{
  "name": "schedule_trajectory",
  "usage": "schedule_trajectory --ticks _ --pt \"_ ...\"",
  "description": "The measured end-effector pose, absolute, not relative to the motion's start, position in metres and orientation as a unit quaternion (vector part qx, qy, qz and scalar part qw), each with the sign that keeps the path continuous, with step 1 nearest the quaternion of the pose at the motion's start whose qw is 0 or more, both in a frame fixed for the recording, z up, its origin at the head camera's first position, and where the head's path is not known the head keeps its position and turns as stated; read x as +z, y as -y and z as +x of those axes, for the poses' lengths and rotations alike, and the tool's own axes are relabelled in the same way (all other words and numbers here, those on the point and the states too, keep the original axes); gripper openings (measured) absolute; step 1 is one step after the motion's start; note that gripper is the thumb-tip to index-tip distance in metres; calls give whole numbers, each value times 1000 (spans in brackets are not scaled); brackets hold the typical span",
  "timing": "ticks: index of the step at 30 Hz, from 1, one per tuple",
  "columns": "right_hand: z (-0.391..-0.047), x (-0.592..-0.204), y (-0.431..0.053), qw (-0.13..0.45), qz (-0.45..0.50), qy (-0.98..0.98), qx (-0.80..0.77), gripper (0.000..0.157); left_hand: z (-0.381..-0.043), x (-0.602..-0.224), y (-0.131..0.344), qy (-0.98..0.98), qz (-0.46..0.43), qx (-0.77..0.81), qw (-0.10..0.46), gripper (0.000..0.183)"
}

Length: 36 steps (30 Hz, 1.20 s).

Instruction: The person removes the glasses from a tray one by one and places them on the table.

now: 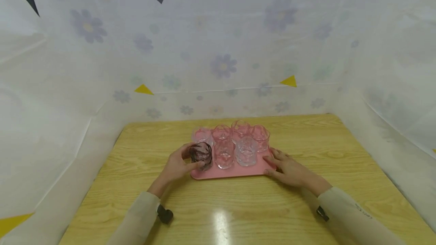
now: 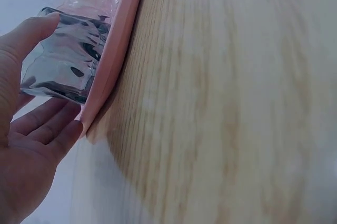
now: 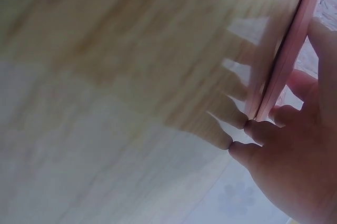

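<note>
My left hand (image 1: 178, 163) grips a dark smoky glass cup (image 1: 201, 156) at the front left of a pink tray (image 1: 252, 170). In the left wrist view the thumb lies over the cup's rim side, with the other fingers behind it beside the tray's end. At the tray's right end, my right hand (image 1: 289, 168) rests with its fingertips against the edge and the thumb near the front corner. A pinkish clear glass (image 1: 224, 155) and a clear glass (image 1: 246, 152) stand in the same front row as the dark cup.
Behind them on the tray stand several more wavy clear glasses (image 1: 260, 137). The tray lies on a wood-grain table (image 1: 163, 135) near its far edge. White flower-print curtains (image 1: 221, 41) with small triangle flags enclose the table on three sides.
</note>
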State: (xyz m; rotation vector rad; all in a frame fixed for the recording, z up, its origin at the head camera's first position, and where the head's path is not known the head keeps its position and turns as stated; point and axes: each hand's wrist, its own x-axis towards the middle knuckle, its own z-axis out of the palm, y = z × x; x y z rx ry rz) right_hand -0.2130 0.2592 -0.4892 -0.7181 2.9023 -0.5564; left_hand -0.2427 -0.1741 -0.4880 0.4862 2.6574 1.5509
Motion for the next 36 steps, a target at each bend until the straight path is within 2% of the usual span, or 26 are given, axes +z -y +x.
schedule_trajectory --ticks 19,30,36 --pt "-213 -490 -260 52 -236 -951 -193 68 -243 -487 174 -834 174 524 3 72" --pt "-213 -493 -263 41 -235 -952 -193 67 -241 -478 185 -827 168 536 -26 73" --pt "-215 -496 -262 51 -236 -951 -195 69 -240 -473 203 -828 162 533 -60 71"
